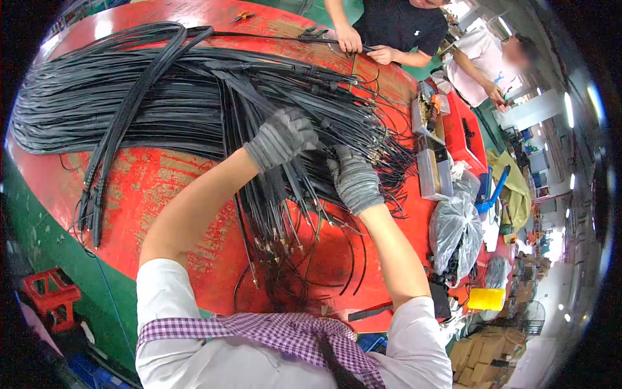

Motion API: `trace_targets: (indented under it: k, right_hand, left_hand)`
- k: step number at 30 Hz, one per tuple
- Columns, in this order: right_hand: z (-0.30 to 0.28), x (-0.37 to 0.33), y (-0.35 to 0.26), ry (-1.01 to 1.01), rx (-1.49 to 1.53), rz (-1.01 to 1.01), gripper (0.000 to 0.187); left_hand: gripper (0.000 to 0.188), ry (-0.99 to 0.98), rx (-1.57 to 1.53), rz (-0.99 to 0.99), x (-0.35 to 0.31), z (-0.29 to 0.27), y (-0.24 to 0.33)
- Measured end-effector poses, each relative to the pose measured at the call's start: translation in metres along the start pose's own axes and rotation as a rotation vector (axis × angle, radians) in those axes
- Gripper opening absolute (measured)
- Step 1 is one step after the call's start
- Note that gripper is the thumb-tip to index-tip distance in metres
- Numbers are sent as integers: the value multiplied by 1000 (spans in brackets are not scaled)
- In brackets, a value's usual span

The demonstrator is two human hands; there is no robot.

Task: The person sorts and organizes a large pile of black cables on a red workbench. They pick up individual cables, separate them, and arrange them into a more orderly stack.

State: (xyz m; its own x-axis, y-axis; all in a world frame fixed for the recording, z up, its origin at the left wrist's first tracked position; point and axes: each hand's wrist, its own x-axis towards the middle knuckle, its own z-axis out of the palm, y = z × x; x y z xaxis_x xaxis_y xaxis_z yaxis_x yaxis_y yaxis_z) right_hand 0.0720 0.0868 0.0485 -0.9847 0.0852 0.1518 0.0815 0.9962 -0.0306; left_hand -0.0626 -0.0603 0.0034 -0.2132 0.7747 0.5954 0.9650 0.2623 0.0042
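Observation:
A thick bundle of long black cables (pixel 175 107) lies across the red table, with many thin connector-tipped ends fanned out on its right side. My left hand (pixel 285 139), in a grey striped glove, is closed on black cables near the middle of the bundle. Just to its right, my right hand (pixel 356 178), gloved the same way, has its fingers curled round cables close to their ends. Both hands hide part of what they grip. Below them a separate bunch of cable ends (pixel 278 233) hangs toward me, tips loose on the table.
The worn red table (pixel 181 214) curves around the bundle. A co-worker's hands (pixel 366 48) hold a cable at the far side, near orange-handled pliers (pixel 243 15). To the right are small-parts boxes (pixel 435 165), a red bin (pixel 463 133), a plastic bag (pixel 457 227) and a yellow spool (pixel 486 299).

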Motion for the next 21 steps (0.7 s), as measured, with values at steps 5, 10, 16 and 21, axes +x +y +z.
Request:
trace_targets:
  k: [5,10,16,21]
  right_hand:
    - [12,-1,3,93,-154,-67,34]
    - [16,0,2,187,-218,-163,34]
    - [13,13,-15,176,-299,-196,33]
    - [5,26,-15,92,-273,-210,28]
  left_hand:
    - [14,-134,-239,-129,15,-2,-8]
    - [15,-514,-616,-317,26,-20,-15]
    - [13,-512,-739,-422,28,-15,-20]
    - [12,-423,-762,-372,28,-17,-26]
